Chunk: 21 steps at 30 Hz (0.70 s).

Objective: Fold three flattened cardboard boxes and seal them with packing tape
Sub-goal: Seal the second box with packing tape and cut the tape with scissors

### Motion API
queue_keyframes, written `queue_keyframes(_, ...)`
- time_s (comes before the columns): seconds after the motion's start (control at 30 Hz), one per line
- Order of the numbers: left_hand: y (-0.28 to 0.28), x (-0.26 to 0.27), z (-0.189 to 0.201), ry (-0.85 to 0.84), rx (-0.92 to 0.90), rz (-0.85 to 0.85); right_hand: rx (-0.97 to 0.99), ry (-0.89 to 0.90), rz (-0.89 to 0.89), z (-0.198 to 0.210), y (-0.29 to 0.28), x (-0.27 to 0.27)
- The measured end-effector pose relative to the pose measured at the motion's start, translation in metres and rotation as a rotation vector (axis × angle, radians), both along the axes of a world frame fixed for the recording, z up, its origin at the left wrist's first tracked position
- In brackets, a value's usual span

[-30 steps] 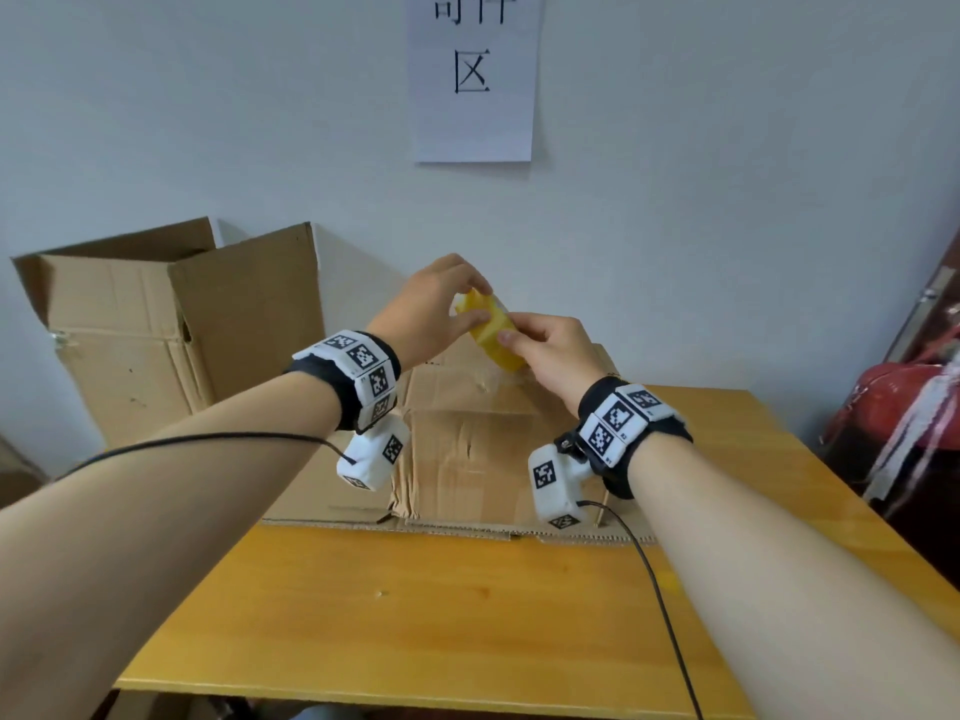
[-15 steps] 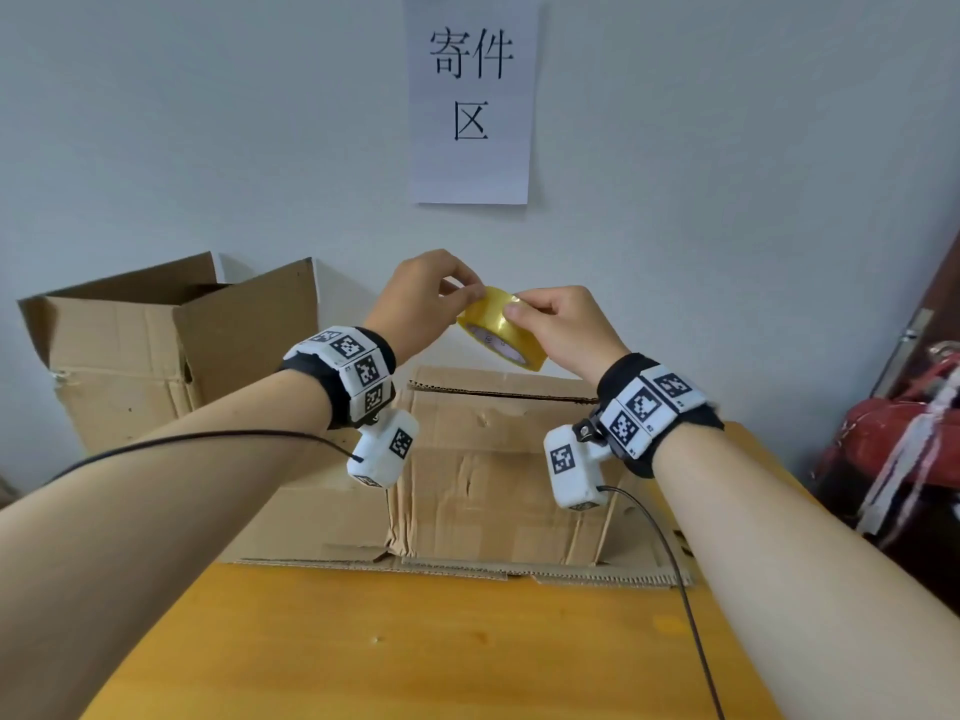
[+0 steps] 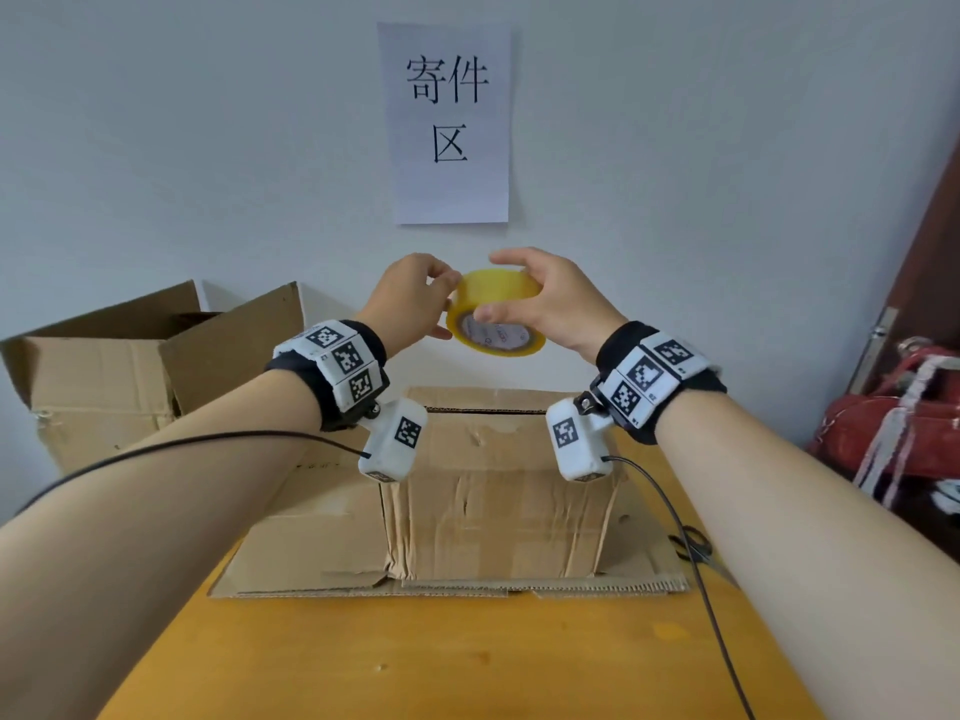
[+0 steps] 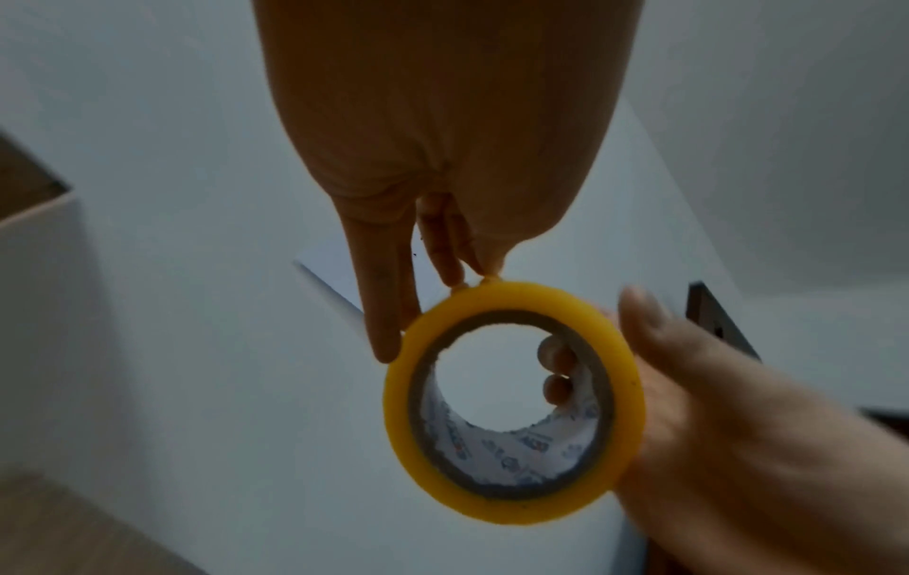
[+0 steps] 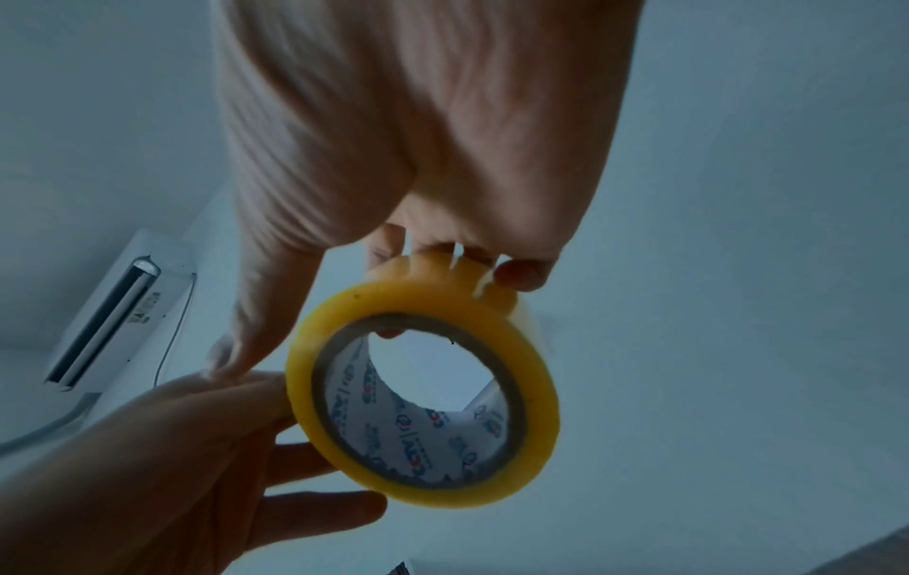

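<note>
Gripping the translucent yellow roll of packing tape point(image 3: 496, 311) from its right side, the right hand point(image 3: 550, 298) has its fingers curled over the top of the roll and the thumb against the printed cardboard core; the left wrist view shows two fingertips point(image 4: 556, 369) reaching through the hole from the far side. That hold looks meant to steady the roll in the air at chest height, between the two hands. The left hand point(image 3: 410, 298) meets the roll's left rim with thumb and forefinger drawn together against the outer band, and the left wrist view shows those fingertips point(image 4: 484, 268) touching the tape's edge. This reads as picking for the loose end, though whether any tape is actually lifted is too fine to tell.

Below the hands, on the orange wooden table point(image 3: 467, 662), stands a creased brown cardboard box point(image 3: 493, 491) with its flaps splayed flat around it, placed close so tape can run straight onto it. A second, open brown carton point(image 3: 104, 376) sits at the left against the wall. A white paper sign with black characters point(image 3: 451, 122) hangs on the wall above. A red bag point(image 3: 883, 433) lies at the right edge.
</note>
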<state>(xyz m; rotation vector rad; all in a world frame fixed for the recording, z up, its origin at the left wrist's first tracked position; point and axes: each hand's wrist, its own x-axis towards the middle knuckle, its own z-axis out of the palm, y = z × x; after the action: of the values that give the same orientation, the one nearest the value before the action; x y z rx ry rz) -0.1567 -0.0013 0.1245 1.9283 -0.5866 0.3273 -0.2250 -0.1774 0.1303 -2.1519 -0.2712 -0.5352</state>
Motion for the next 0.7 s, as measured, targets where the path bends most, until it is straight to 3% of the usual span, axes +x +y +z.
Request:
queue_keyframes(0.2, 0.010, -0.004, -0.003, 0.141, -0.098, -0.037, 0.150, -0.013, 0.005, -0.016, -0.004, 0.000)
queue_keyframes(0.43, 0.012, -0.016, 0.000, 0.088, -0.052, -0.114, 0.331, -0.151, -0.020, -0.020, 0.003, 0.006)
queue_keyframes(0.7, 0.017, -0.019, -0.002, 0.031, -0.019, -0.135, 0.358, -0.137, -0.078, -0.018, 0.006, 0.006)
